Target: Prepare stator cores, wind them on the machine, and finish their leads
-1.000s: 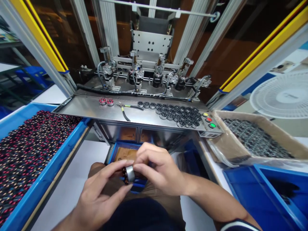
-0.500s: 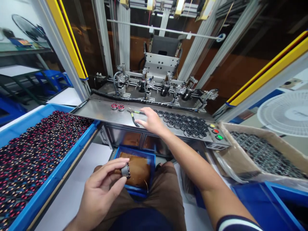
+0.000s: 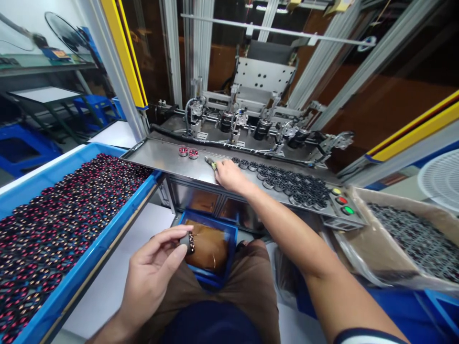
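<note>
My left hand pinches a small wound motor stator between thumb and fingers, above my lap. Its copper-coloured windings face right. On the metal shelf, my right hand has its fingers closed round the wire cutters, whose jaws point away to the left; most of the handles are hidden by the hand. Two stators with red windings sit on the shelf to the left of the cutters. Right of my right hand stand rows of black stator cores.
A blue tray full of wound stators is on the left. Behind the shelf stands a winding machine. Yellow, red and green buttons and a lined box of cores are at right. A blue bin sits below.
My right hand has come down onto the wire cutters and closed round them, and they have turned. My left hand still holds the stator, slightly tilted. The view has shifted.
</note>
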The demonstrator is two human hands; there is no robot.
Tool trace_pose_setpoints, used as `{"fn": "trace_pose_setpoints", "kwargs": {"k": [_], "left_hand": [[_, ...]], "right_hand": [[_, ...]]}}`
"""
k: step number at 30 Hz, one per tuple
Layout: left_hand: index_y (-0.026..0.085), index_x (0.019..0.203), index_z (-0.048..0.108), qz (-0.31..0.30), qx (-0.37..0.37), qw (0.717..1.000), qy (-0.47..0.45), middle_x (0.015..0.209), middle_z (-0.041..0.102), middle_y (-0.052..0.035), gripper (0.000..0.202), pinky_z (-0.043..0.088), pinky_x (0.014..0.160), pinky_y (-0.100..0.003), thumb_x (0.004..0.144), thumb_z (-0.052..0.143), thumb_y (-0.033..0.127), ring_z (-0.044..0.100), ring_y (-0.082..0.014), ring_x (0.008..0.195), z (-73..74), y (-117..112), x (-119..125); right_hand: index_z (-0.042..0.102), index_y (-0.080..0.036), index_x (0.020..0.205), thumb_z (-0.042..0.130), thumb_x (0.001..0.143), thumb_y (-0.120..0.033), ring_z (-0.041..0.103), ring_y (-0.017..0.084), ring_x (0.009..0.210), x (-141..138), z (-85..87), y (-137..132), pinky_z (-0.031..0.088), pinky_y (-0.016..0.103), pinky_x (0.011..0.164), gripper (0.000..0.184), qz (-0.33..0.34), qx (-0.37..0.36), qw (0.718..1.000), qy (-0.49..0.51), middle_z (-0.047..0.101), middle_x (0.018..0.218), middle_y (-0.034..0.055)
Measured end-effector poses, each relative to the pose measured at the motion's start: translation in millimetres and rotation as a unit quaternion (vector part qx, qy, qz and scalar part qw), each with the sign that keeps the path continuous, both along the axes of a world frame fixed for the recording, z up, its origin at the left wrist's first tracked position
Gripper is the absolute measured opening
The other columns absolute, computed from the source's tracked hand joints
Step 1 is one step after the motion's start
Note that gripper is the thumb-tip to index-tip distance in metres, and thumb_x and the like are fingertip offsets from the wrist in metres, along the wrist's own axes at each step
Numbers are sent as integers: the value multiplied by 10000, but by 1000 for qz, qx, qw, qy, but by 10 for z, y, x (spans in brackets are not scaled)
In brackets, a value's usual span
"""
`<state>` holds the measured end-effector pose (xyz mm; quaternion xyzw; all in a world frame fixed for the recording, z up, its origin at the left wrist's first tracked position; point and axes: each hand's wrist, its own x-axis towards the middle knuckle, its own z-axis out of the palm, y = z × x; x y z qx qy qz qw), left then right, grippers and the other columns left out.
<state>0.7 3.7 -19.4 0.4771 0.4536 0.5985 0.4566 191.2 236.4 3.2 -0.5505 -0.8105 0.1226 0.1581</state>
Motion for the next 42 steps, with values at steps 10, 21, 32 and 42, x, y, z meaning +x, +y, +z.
{"fn": "trace_pose_setpoints", "kwargs": {"k": [10, 21, 32, 42], "left_hand": [[253, 1202, 657, -43, -42, 997, -44, 1268, 680, -36, 367, 510, 972, -203, 842, 683, 186, 634, -171, 1156, 63, 67, 78], [267, 1133, 690, -28, -11, 998, 50, 1176, 717, -10, 385, 544, 934, -195, 774, 736, 132, 680, -165, 1078, 134, 25, 303], [258, 1100, 709, -22, -17, 997, 73, 1104, 738, -13, 370, 570, 848, -167, 752, 753, 141, 719, -148, 954, 190, -19, 307], [219, 1085, 714, -18, -16, 997, 77, 1082, 740, -39, 359, 590, 807, -187, 736, 764, 150, 722, -158, 914, 199, -10, 319]], "right_hand": [[362, -139, 1370, 192, 977, -470, 645, 195, 887, 582, -17, -1154, 530, 367, 807, 541, 99, -145, 900, 398, 634, 1020, 124], [315, -225, 1427, 584, 708, -69, 645, 221, 990, 493, -550, -2681, 514, 379, 918, 784, 163, -55, 919, 355, 663, 1054, 91], [355, -181, 1401, 524, 676, -81, 641, 206, 941, 377, -446, -2548, 525, 371, 898, 750, 186, -29, 903, 385, 631, 1054, 101], [417, -210, 1371, 525, 643, -43, 633, 196, 804, 369, -488, -2566, 550, 334, 757, 755, 170, -42, 903, 392, 647, 905, 65]]}}
